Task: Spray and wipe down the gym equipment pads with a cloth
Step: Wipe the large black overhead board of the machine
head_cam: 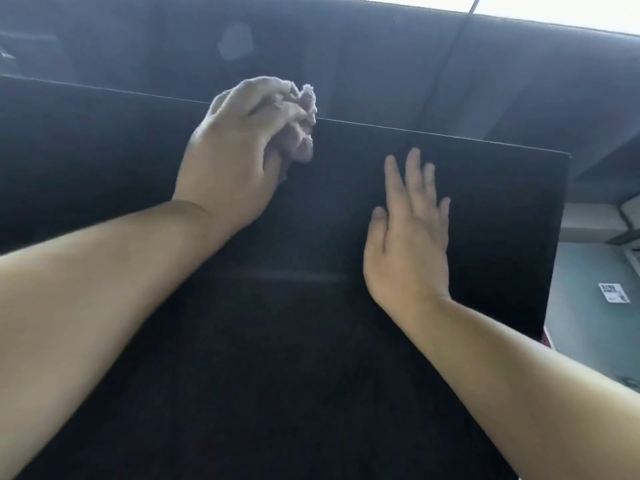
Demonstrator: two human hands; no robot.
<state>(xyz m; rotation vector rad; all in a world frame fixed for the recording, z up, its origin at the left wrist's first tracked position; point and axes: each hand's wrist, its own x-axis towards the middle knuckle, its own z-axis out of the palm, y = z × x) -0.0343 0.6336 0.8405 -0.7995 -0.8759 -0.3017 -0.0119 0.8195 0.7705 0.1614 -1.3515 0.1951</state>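
Rightward, label (613, 292) (blurred) beside pad (491, 216), cloth (302, 136) bunched

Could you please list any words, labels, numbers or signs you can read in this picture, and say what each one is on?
White sticker on the pale surface right of the black pad: dark print, too small and blurred to read.
Nothing else in view carries text that I can make out.

At right we see a pale grey surface (588, 327) bearing a white label (613, 292) with black print, and a bright strip (554, 8) along the top.
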